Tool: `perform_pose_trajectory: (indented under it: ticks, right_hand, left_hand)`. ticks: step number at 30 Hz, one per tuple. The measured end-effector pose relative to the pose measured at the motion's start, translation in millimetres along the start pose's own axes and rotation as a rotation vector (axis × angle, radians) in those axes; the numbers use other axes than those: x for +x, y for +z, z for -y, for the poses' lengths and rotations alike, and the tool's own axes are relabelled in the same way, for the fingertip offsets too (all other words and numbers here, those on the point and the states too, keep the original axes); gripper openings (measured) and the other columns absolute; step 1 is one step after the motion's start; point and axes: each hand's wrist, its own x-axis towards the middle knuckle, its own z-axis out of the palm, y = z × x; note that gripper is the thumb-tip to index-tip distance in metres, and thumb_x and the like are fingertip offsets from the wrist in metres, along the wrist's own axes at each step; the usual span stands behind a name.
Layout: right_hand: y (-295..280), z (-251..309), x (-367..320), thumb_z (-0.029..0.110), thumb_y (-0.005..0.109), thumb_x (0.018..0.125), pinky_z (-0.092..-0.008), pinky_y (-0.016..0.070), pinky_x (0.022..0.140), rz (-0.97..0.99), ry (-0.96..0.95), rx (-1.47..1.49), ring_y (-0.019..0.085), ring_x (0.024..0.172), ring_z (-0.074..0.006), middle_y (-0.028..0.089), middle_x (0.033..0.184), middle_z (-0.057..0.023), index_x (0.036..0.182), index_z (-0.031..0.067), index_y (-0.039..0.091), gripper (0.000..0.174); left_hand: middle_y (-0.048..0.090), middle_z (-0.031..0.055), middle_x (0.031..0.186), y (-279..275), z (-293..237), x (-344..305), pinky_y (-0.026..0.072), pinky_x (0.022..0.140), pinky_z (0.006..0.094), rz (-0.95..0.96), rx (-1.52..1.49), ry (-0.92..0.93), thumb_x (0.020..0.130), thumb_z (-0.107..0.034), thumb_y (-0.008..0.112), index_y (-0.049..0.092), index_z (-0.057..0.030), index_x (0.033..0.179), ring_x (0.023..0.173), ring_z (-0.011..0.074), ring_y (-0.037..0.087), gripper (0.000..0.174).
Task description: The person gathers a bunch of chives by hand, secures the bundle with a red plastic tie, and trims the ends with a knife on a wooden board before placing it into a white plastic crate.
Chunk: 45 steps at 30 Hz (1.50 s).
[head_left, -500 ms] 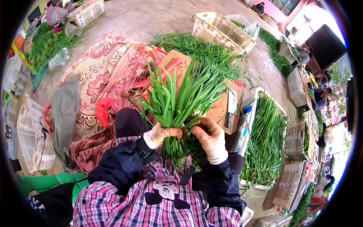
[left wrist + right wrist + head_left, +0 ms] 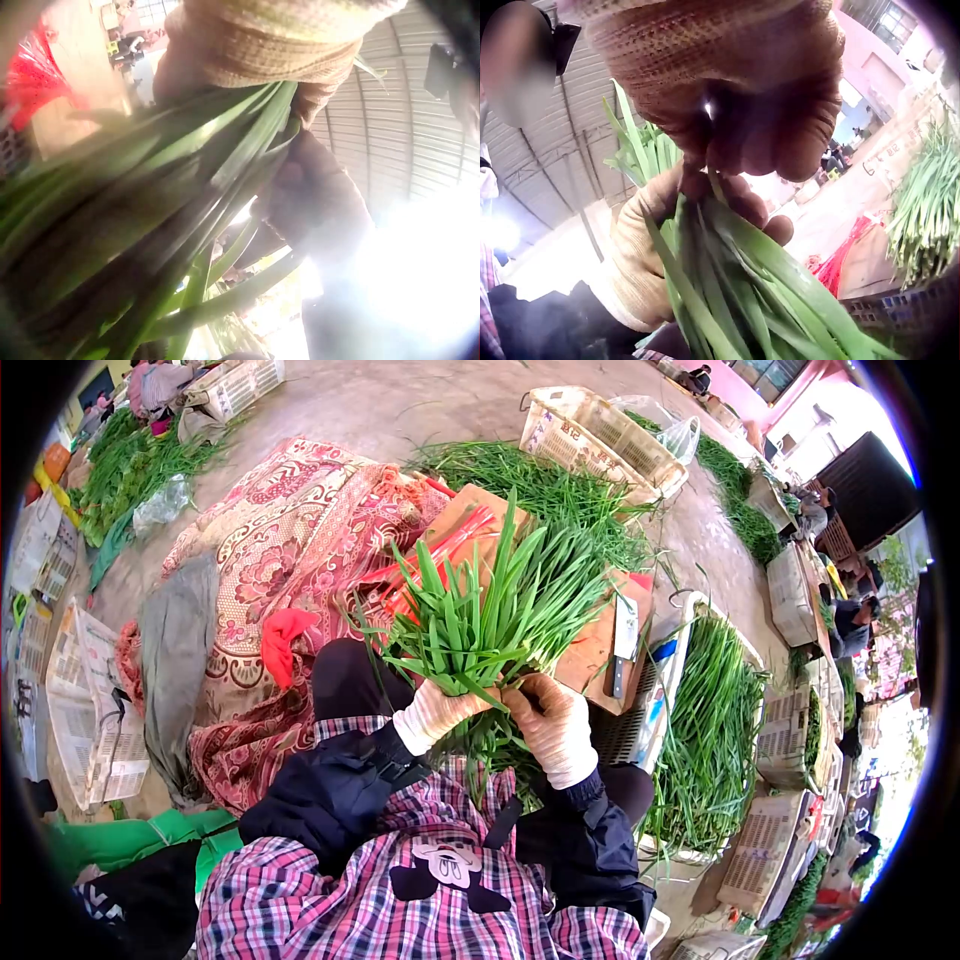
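Observation:
My gloved left hand [image 2: 437, 712] grips a bunch of garlic chives [image 2: 470, 625], its flat green leaves fanning up and away over my lap. Close beside it, my gloved right hand [image 2: 553, 728] has thumb and fingertips together at the bunch. In the right wrist view, those fingertips pinch a narrow chive leaf [image 2: 715, 184] right above the left hand [image 2: 646, 251], whose fingers curl round the bunch. Long leaves [image 2: 142, 202] fill much of the left wrist view, with strong glare at lower right.
Ahead lies a wooden board [image 2: 585, 660] with a cleaver [image 2: 624, 635] and red ties [image 2: 455, 540]. More chives [image 2: 560, 485] are heaped beyond. At right stands a crate of chives [image 2: 705, 730]; a patterned cloth [image 2: 270, 560] spreads at left. Another crate [image 2: 590, 440] stands behind the heap.
My right hand has moved slightly left and down, closer to the left hand. The bunch in the left hand has turned a little, and its leaves are spread differently.

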Motion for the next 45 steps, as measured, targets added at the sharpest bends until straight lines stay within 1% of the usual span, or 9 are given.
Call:
perform_pose_trajectory:
  ticks: [12, 14, 16, 20, 24, 28, 36, 42, 45]
  right_hand:
    - [-8.4, -10.0, 1.4, 0.016, 0.068, 0.074, -0.0382, 0.0507, 0.059, 0.039, -0.180, -0.330, 0.063, 0.066, -0.0309, 0.063, 0.068, -0.0119, 0.077, 0.0077, 0.063, 0.011]
    - [-30.9, -15.6, 1.0, 0.015, 0.067, 0.076, -0.0362, 0.0516, 0.058, -0.023, -0.182, -0.338, 0.064, 0.062, -0.0290, 0.064, 0.068, -0.0113, 0.078, 0.0078, 0.064, 0.008]
    - [-65.2, -41.8, 3.3, 0.011, 0.067, 0.078, -0.0302, 0.0527, 0.056, -0.183, -0.092, -0.300, 0.064, 0.056, -0.0190, 0.065, 0.067, -0.0082, 0.081, 0.0077, 0.068, 0.004]
    - [-143.5, -29.7, 12.0, -0.004, 0.063, 0.083, -0.0193, 0.0467, 0.059, -0.534, -0.095, -0.154, 0.057, 0.067, -0.0055, 0.065, 0.081, 0.0007, 0.093, 0.0057, 0.071, 0.017]
    - [-159.7, -11.0, 28.3, -0.006, 0.062, 0.083, -0.0207, 0.0469, 0.066, -0.774, -0.158, -0.065, 0.058, 0.073, -0.0081, 0.066, 0.088, -0.0020, 0.106, 0.0041, 0.070, 0.026]
    - [-120.0, -22.2, 66.4, -0.002, 0.065, 0.082, -0.0285, 0.0511, 0.065, -0.679, -0.502, -0.377, 0.065, 0.074, -0.0186, 0.067, 0.093, -0.0109, 0.107, 0.0084, 0.068, 0.028]
    - [-30.1, -168.0, 92.8, 0.007, 0.063, 0.082, -0.0393, 0.0523, 0.068, -0.233, -0.282, -0.509, 0.064, 0.079, -0.0308, 0.064, 0.096, -0.0110, 0.115, 0.0182, 0.063, 0.035]
    - [-13.7, -112.1, -3.9, 0.006, 0.068, 0.079, -0.0284, 0.0486, 0.082, -0.152, 0.110, 0.547, 0.060, 0.096, -0.0157, 0.062, 0.111, -0.0110, 0.100, 0.0022, 0.068, 0.022]
    - [5.3, -80.8, -36.4, 0.008, 0.070, 0.078, -0.0316, 0.0408, 0.097, -0.172, 0.246, 0.828, 0.051, 0.117, -0.0210, 0.050, 0.133, -0.0141, 0.100, 0.0022, 0.069, 0.023]
  left_hand:
    - [0.064, 0.0035, 0.085, -2.4, -8.0, -0.7, 0.0511, 0.071, 0.0283, -0.096, -0.089, -0.183, 0.072, -0.005, 0.077, 0.061, -0.0014, 0.095, 0.081, 0.0151, 0.063, 0.029]
    - [0.065, 0.0058, 0.086, -17.5, 8.6, -0.6, 0.0533, 0.073, 0.0315, -0.063, 0.086, -0.035, 0.070, -0.004, 0.078, 0.062, -0.0013, 0.097, 0.082, 0.0174, 0.064, 0.032]
    - [0.066, 0.0111, 0.085, -17.8, -22.0, -3.6, 0.0548, 0.077, 0.0389, -0.193, -0.313, -0.300, 0.070, -0.004, 0.077, 0.062, -0.0021, 0.095, 0.085, 0.0261, 0.066, 0.029]
    - [0.065, 0.0120, 0.079, -49.2, -30.1, 4.0, 0.0544, 0.076, 0.0415, -0.189, -0.363, -0.195, 0.075, -0.011, 0.071, 0.064, -0.0027, 0.086, 0.080, 0.0287, 0.067, 0.016]
    - [0.067, 0.0136, 0.087, -68.0, -52.5, 8.2, 0.0547, 0.077, 0.0437, -0.231, -0.534, -0.209, 0.083, -0.018, 0.064, 0.062, -0.0004, 0.097, 0.082, 0.0287, 0.067, 0.022]
    - [0.066, 0.0113, 0.089, -88.2, -58.5, 8.0, 0.0542, 0.079, 0.0504, -0.329, -0.649, -0.078, 0.083, -0.032, 0.070, 0.062, -0.0062, 0.092, 0.082, 0.0311, 0.066, 0.028]
    - [0.066, 0.0053, 0.091, -141.1, -46.7, -14.5, 0.0519, 0.081, 0.0474, -0.650, -0.665, -0.080, 0.087, -0.032, 0.068, 0.061, -0.0139, 0.092, 0.087, 0.0249, 0.063, 0.020]
    - [0.066, 0.0087, 0.091, -141.5, -44.3, -16.6, 0.0503, 0.084, 0.0497, -0.667, -0.609, -0.122, 0.091, -0.039, 0.061, 0.059, -0.0141, 0.093, 0.092, 0.0280, 0.063, 0.025]
    - [0.067, 0.0087, 0.095, -128.0, -49.8, -13.3, 0.0488, 0.089, 0.0496, -0.595, -0.554, -0.111, 0.092, -0.042, 0.057, 0.062, -0.0112, 0.087, 0.097, 0.0279, 0.062, 0.031]
